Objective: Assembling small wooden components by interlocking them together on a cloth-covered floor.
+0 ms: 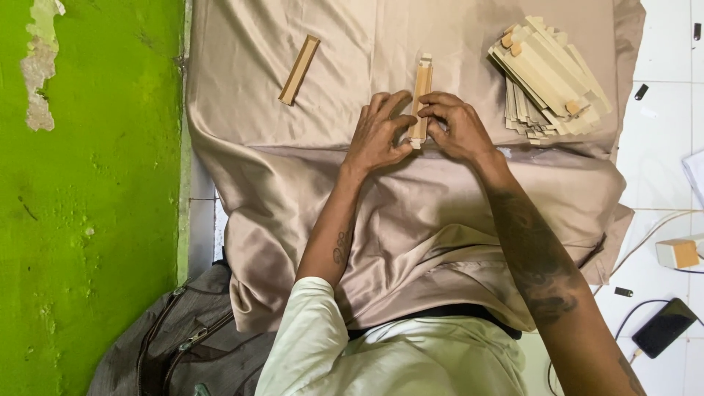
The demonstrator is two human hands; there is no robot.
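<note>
Currently, head view: left hand (376, 136) and right hand (453, 128) pinch the narrow wooden strip (421, 99) from both sides, fingers closed on its near end, steadying it flat on the beige cloth (352, 51). Stack of strips (550, 77) lies right; single strip (299, 70) left.

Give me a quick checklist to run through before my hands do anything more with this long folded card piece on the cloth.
1. Both hands on the piece: left hand and right hand pinch the near end of the folded card piece. Ok.
2. Piece lies flat on the beige cloth. Ok.
3. Far end free of other things. Ok.
4. Stack of flat card pieces sits apart at the right. Ok.
5. Single finished piece lies apart at the left. Ok.
6. Near end fully folded: fingers cover it. Cannot tell.
</note>
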